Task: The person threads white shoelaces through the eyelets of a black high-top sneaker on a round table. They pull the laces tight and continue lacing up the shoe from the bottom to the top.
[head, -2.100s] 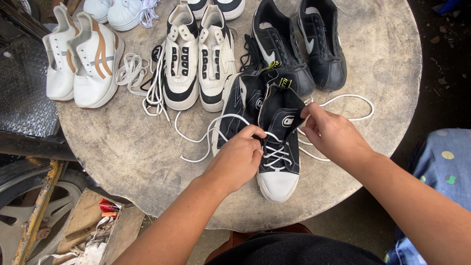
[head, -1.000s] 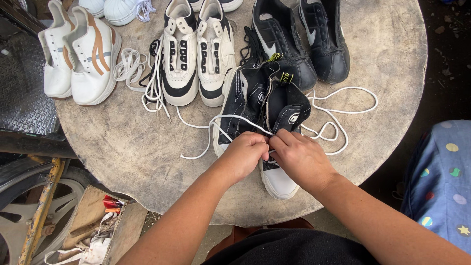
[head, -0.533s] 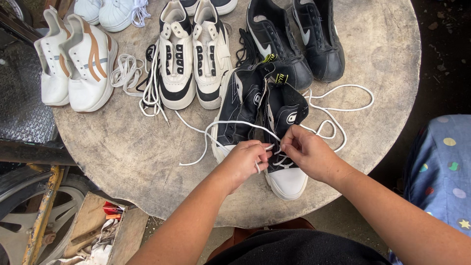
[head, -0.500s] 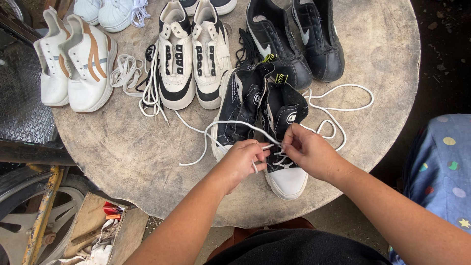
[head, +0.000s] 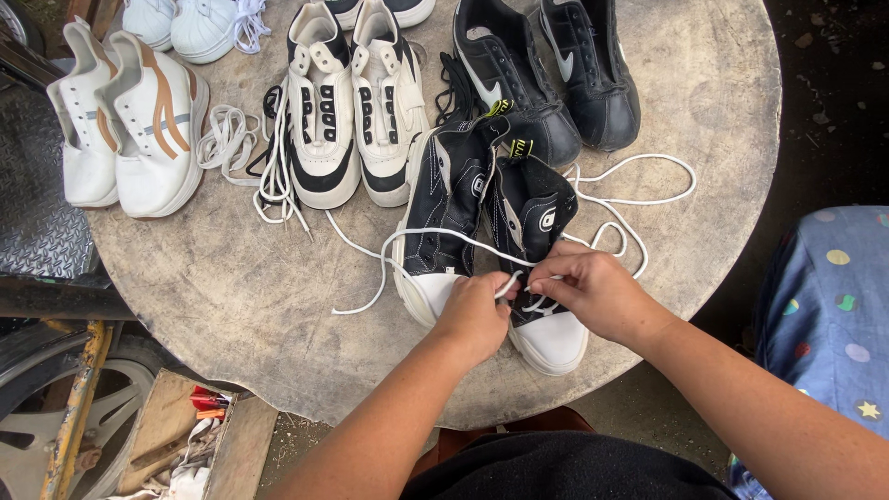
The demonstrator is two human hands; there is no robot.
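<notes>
Far left, a white pair (head: pixel 130 130) with orange stripes sits at the table (head: pixel 231 287) edge, toes toward you. Next right, loose white laces (head: pixel 227 139) piled, then a white-and-black pair (head: pixel 356 111) with laces trailing off the left shoe. At the top edge, part of another white pair (head: pixel 190 23).

Centre: black high-top pair, white toe caps toward you. The left boot (head: pixel 440 222) lies just beside the right boot (head: pixel 537 250), touching. A white lace (head: pixel 407 243) runs across the left boot's front and loops onto the table.

Your left hand (head: pixel 474 313) is at the right boot's lower eyelets, fingers pinched on the lace. Your right hand (head: pixel 597 292) is just beside it over the same boot, fingers closed on the lace too. Hands almost touching.

Behind the boots, a black low pair (head: pixel 546 74). More lace loops (head: pixel 639 199) right of the boots. Far right, off the table, blue dotted cloth (head: pixel 824 315). Bottom left, a wooden box (head: pixel 185 444) below the table.
</notes>
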